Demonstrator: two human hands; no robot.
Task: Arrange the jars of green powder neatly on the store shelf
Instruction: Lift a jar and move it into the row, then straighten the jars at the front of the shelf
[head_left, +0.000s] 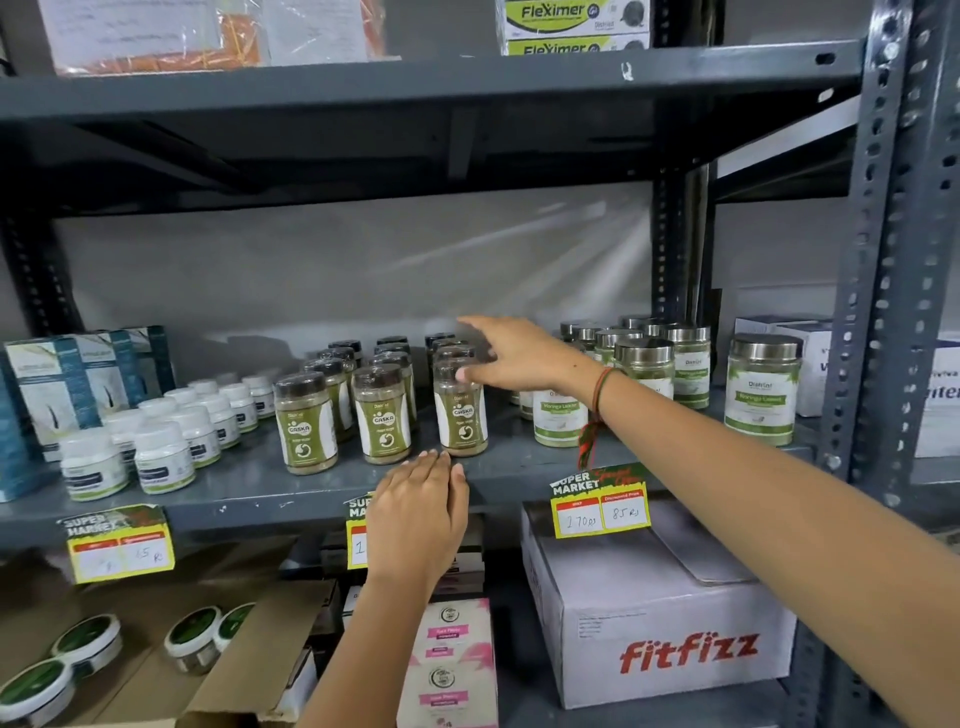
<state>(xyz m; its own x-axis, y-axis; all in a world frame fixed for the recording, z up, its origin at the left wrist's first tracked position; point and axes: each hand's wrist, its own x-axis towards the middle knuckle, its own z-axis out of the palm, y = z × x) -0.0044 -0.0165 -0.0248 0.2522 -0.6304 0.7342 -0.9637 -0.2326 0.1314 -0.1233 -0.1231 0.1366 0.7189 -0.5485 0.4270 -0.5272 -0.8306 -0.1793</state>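
Note:
Several jars of green powder with dark lids stand in three rows on the grey shelf (260, 493). The front ones are the left jar (305, 426), the middle jar (382, 415) and the right jar (462, 410). My right hand (519, 356) reaches over the right row, thumb against the front right jar's lid and fingers spread past the jars behind; nothing is gripped. My left hand (418, 512) lies flat on the shelf's front edge just below the front right jar, fingers together, holding nothing.
Wider silver-lidded jars of green powder (761, 389) stand at the right, small white tubs (163, 457) and blue boxes (57, 384) at the left. Price tags (602, 506) hang on the shelf edge. A fitfizz carton (660, 623) sits below. A steel upright (872, 260) bounds the right.

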